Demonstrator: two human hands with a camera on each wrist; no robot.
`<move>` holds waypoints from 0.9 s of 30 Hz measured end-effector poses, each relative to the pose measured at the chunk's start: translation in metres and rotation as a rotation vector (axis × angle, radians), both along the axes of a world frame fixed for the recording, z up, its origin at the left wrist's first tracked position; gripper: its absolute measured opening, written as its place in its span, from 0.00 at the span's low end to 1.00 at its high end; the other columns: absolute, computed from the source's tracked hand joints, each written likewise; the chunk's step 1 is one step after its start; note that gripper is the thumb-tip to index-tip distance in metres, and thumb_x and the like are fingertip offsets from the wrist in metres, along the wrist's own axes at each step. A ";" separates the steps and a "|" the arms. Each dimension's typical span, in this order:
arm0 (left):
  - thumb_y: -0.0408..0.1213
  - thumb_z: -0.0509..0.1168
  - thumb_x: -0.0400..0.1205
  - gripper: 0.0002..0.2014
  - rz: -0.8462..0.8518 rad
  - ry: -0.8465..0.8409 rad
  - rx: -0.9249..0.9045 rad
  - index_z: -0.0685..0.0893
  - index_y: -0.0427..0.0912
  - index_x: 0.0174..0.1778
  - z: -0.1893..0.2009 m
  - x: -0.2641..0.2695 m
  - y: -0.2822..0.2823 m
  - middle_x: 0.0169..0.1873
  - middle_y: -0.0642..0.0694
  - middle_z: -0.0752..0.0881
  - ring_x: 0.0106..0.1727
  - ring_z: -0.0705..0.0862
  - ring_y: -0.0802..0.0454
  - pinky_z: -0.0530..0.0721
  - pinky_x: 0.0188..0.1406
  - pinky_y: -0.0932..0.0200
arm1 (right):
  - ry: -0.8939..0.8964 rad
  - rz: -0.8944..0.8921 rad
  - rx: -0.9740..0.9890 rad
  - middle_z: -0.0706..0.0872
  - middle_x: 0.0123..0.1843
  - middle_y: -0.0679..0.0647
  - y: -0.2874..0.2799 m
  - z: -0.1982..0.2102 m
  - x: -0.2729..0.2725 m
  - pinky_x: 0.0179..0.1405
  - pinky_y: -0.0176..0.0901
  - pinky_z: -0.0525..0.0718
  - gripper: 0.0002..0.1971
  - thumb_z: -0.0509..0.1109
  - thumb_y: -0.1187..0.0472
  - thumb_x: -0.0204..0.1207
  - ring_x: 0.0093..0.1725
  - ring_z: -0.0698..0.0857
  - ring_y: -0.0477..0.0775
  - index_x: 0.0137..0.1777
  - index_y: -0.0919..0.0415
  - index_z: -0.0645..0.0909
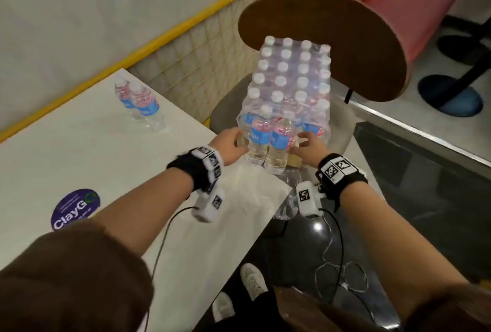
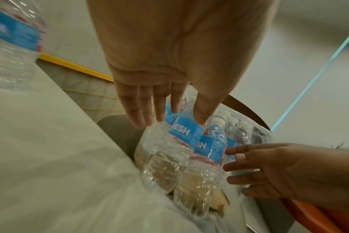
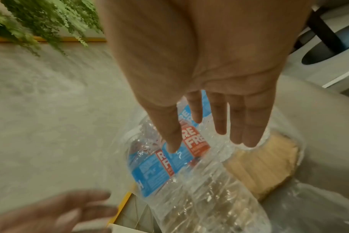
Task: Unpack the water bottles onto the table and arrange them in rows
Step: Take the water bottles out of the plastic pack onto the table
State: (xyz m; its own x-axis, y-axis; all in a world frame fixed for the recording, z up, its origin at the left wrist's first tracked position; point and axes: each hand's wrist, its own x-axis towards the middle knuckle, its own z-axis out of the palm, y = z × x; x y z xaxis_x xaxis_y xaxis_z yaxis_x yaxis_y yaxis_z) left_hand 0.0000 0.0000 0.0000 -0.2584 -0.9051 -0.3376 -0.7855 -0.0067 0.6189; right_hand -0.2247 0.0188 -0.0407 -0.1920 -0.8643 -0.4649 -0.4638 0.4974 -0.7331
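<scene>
A shrink-wrapped pack of water bottles [image 1: 289,87] with white caps stands on a chair seat beside the white table [image 1: 79,161]. Its near end is torn, and two blue-labelled bottles [image 1: 259,137] [image 1: 280,145] stick out toward me. My left hand [image 1: 229,142] reaches with straight fingers to the left side of the left bottle [image 2: 169,151]. My right hand [image 1: 308,145] reaches, fingers spread, to the right side of the right bottle [image 3: 189,165]. Neither hand grips anything. Two bottles [image 1: 125,97] [image 1: 147,108] stand together on the table's far part.
The chair's curved wooden back [image 1: 345,39] rises behind the pack. A yellow-edged mesh panel [image 1: 191,60] runs along the table's far side. A round purple sticker [image 1: 75,208] lies on the table. Loose torn wrap [image 1: 287,198] hangs at the table's corner. Cardboard [image 3: 265,170] sits under the pack.
</scene>
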 end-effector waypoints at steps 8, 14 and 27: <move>0.35 0.71 0.77 0.22 -0.019 0.156 0.042 0.77 0.32 0.65 -0.005 -0.050 -0.028 0.60 0.40 0.84 0.61 0.83 0.45 0.80 0.61 0.58 | -0.149 -0.044 -0.110 0.83 0.64 0.58 -0.032 -0.026 0.019 0.57 0.46 0.80 0.37 0.81 0.58 0.64 0.63 0.83 0.57 0.72 0.66 0.69; 0.49 0.77 0.69 0.34 0.165 0.192 0.043 0.71 0.44 0.67 -0.021 -0.041 -0.033 0.57 0.45 0.84 0.55 0.84 0.47 0.82 0.56 0.53 | -0.214 -0.082 -0.139 0.83 0.58 0.50 -0.030 -0.030 0.020 0.58 0.47 0.80 0.37 0.83 0.57 0.60 0.60 0.83 0.56 0.67 0.61 0.69; 0.52 0.78 0.64 0.28 0.274 0.024 0.104 0.74 0.58 0.56 0.006 0.186 0.111 0.51 0.55 0.85 0.53 0.84 0.51 0.81 0.55 0.55 | -0.075 0.959 -0.112 0.77 0.65 0.47 0.072 0.026 0.184 0.57 0.40 0.81 0.37 0.83 0.60 0.62 0.62 0.77 0.50 0.70 0.49 0.70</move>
